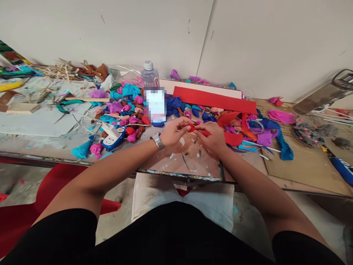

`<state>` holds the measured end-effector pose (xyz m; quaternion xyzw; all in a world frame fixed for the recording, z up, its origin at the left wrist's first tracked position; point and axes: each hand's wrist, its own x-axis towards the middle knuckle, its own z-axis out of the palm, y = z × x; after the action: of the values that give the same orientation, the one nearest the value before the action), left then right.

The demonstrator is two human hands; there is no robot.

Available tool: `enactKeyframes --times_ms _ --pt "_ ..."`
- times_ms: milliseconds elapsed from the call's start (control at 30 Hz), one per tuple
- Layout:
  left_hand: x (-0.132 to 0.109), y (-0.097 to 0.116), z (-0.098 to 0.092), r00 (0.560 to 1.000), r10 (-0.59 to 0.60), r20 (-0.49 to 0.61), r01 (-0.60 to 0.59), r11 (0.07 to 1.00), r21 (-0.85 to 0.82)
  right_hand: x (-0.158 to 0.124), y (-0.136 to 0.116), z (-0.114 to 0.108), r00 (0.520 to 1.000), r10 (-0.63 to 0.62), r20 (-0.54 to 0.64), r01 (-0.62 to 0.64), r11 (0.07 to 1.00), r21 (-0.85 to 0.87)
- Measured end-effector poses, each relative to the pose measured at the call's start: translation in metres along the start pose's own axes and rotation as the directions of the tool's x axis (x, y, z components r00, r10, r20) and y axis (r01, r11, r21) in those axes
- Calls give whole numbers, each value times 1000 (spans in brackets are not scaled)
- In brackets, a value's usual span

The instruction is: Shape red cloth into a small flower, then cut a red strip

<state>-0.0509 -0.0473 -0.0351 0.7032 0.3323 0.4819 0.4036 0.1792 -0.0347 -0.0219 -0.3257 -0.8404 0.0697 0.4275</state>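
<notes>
Red paper [191, 129] is bunched up small right between the two hands, at the fingertips and not back in the palms. Left hand [176, 132] comes in from the left with thumb and index pinched on the left end of it, and the right hand [211, 135] has its fingers curled over the right part, so both are gripping the same bit. A little red peeks out under the right fingers too, but most of that side is covered, so I can't tell its full shape or whether it touches the table [179, 162] below. There's a watch [157, 141] on the left wrist. Just past the hands sits a messy band of crumpled paper [134, 119] in blue, pink, purple and brown, with a phone [156, 106] standing in it, screen blurred out, and a bottle [149, 76] behind that. Far side, a bit right, a long red strip [215, 100] lies slantwise. Over on the left you've got a blue and white socket [114, 139] with a white plug [110, 129] in it, plus a heap of sticks [64, 71] farther back. Right side has a tape roll [256, 126] among the scraps and some cardboard [295, 169] at the near edge.
</notes>
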Motion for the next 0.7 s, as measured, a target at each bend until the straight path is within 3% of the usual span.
enactKeyframes --times_ms 333,700 --pt "-1 5 5 999 -19 43 19 1000 8 0 -1 -1 1000 7 27 -6 1000 -30" --pt "-1 -1 6 998 -60 -37 57 995 -85 1 -4 -2 999 13 53 -11 999 -40"
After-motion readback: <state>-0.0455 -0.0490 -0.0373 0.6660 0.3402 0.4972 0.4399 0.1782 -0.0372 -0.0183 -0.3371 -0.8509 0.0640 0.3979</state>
